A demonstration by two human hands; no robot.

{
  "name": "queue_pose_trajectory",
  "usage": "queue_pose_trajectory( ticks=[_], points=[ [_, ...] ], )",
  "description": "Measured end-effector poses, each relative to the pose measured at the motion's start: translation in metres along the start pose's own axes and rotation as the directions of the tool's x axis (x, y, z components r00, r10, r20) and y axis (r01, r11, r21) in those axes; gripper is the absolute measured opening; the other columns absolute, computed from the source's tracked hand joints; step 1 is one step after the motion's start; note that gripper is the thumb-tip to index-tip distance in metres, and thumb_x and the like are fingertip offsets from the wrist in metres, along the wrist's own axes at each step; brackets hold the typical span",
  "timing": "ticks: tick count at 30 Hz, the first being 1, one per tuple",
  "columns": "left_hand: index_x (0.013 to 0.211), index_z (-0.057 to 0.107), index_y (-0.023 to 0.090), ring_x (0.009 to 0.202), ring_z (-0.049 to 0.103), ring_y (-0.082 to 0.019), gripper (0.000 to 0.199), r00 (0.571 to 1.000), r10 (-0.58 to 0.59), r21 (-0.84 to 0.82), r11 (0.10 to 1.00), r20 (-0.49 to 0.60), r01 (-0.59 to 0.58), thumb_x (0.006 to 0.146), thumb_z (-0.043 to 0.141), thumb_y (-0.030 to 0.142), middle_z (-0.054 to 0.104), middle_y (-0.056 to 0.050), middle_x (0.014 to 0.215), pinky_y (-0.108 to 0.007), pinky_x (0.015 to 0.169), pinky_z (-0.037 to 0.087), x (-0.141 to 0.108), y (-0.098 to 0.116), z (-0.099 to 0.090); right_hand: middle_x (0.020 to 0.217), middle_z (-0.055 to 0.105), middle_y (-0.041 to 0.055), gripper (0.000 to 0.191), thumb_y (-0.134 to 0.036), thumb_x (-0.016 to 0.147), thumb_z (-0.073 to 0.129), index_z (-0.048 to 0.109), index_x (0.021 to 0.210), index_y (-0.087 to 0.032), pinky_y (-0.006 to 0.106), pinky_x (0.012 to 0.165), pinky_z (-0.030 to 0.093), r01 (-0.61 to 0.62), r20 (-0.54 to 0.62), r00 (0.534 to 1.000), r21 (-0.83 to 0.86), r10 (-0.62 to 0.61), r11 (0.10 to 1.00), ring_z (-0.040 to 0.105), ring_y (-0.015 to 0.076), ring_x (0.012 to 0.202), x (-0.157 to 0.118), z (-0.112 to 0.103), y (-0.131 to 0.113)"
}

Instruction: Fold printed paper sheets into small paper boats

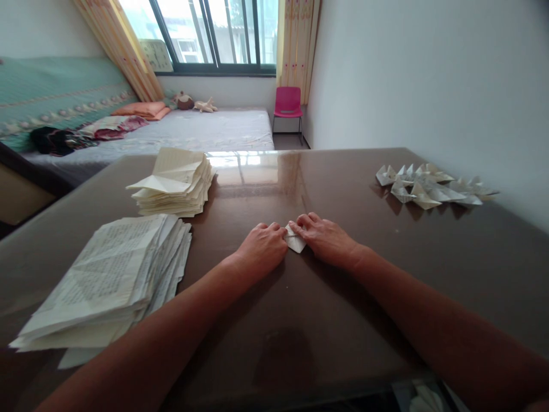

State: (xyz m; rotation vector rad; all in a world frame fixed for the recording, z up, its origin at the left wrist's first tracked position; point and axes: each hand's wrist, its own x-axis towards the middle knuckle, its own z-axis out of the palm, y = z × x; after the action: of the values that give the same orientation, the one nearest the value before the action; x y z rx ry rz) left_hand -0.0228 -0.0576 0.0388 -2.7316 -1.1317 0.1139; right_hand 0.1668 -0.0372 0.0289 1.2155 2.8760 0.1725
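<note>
A small folded piece of paper point(295, 241) lies on the brown table, its lower end coming to a blunt point. My left hand point(265, 245) grips its left side with curled fingers. From the other side my right hand point(322, 236) pinches the paper's upper right edge, thumb and fingers pressed together. Both hands rest on or just over the tabletop. The fingertips partly cover the upper part of the paper.
On the left lie a stack of written sheets point(107, 269) and, behind it, a stack of yellowish paper point(175, 186). Several folded paper boats point(424, 189) stand at the far right by the wall. Beyond the table point(343, 337) are a bed point(231, 129) and a pink chair point(287, 103).
</note>
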Motion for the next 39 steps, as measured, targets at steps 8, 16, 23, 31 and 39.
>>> queue_pose_trajectory(
  ticks=[8, 16, 23, 31, 39],
  points=[
    [0.089, 0.067, 0.013, 0.089, 0.059, -0.021, 0.015, 1.0, -0.009, -0.041, 0.999, -0.01, 0.008, 0.087, 0.053, 0.015, 0.067, -0.01, 0.095, -0.032, 0.075, 0.043, 0.004, -0.005, 0.0, 0.11, 0.064, 0.0058, 0.03, -0.016, 0.089, 0.049, 0.065, 0.11, -0.03, 0.028, 0.074, 0.043, 0.017, 0.017, 1.0, 0.145, -0.02, 0.989, 0.056, 0.0206, 0.099, -0.012, -0.016, 0.008],
    [0.093, 0.063, 0.019, 0.084, 0.057, -0.02, 0.019, 0.987, -0.091, -0.059, 0.995, -0.136, 0.083, 0.092, 0.045, 0.021, 0.063, -0.006, 0.088, -0.03, 0.07, 0.045, 0.005, -0.005, 0.009, 0.094, 0.068, 0.0034, 0.029, -0.05, 0.09, 0.048, 0.06, 0.093, -0.023, 0.026, 0.056, 0.033, -0.341, 0.03, 0.939, 0.21, 0.342, 0.916, 0.061, 0.0172, 0.075, -0.005, -0.004, 0.021],
    [0.092, 0.063, 0.019, 0.086, 0.055, -0.02, 0.022, 0.987, -0.088, -0.051, 0.995, -0.138, 0.081, 0.093, 0.041, 0.024, 0.059, -0.007, 0.09, -0.028, 0.064, 0.044, 0.004, -0.003, 0.008, 0.084, 0.067, 0.0008, 0.027, -0.049, 0.083, 0.057, 0.06, 0.08, -0.023, 0.024, 0.054, 0.032, -0.367, 0.095, 0.93, 0.32, 0.356, 0.873, 0.059, 0.0154, 0.073, 0.001, 0.005, 0.028],
    [0.088, 0.062, 0.02, 0.085, 0.054, -0.017, 0.02, 0.982, -0.134, -0.067, 0.99, -0.134, 0.126, 0.094, 0.044, 0.027, 0.059, -0.005, 0.089, -0.022, 0.055, 0.04, 0.004, -0.002, 0.01, 0.076, 0.065, -0.0006, 0.016, -0.036, 0.08, 0.061, 0.062, 0.075, -0.021, 0.022, 0.056, 0.035, -0.291, 0.045, 0.95, 0.487, 0.309, 0.823, 0.055, 0.0116, 0.065, 0.004, 0.008, 0.027],
    [0.094, 0.061, 0.022, 0.083, 0.059, -0.016, 0.029, 0.969, -0.184, -0.151, 0.976, -0.166, 0.16, 0.098, 0.035, 0.034, 0.059, -0.003, 0.097, -0.025, 0.064, 0.045, 0.005, -0.001, 0.014, 0.068, 0.06, -0.0023, 0.017, -0.034, 0.078, 0.06, 0.058, 0.074, -0.018, 0.021, 0.056, 0.039, -0.239, 0.063, 0.957, 0.721, 0.282, 0.65, 0.053, 0.0112, 0.062, 0.004, 0.006, 0.032]
  ],
)
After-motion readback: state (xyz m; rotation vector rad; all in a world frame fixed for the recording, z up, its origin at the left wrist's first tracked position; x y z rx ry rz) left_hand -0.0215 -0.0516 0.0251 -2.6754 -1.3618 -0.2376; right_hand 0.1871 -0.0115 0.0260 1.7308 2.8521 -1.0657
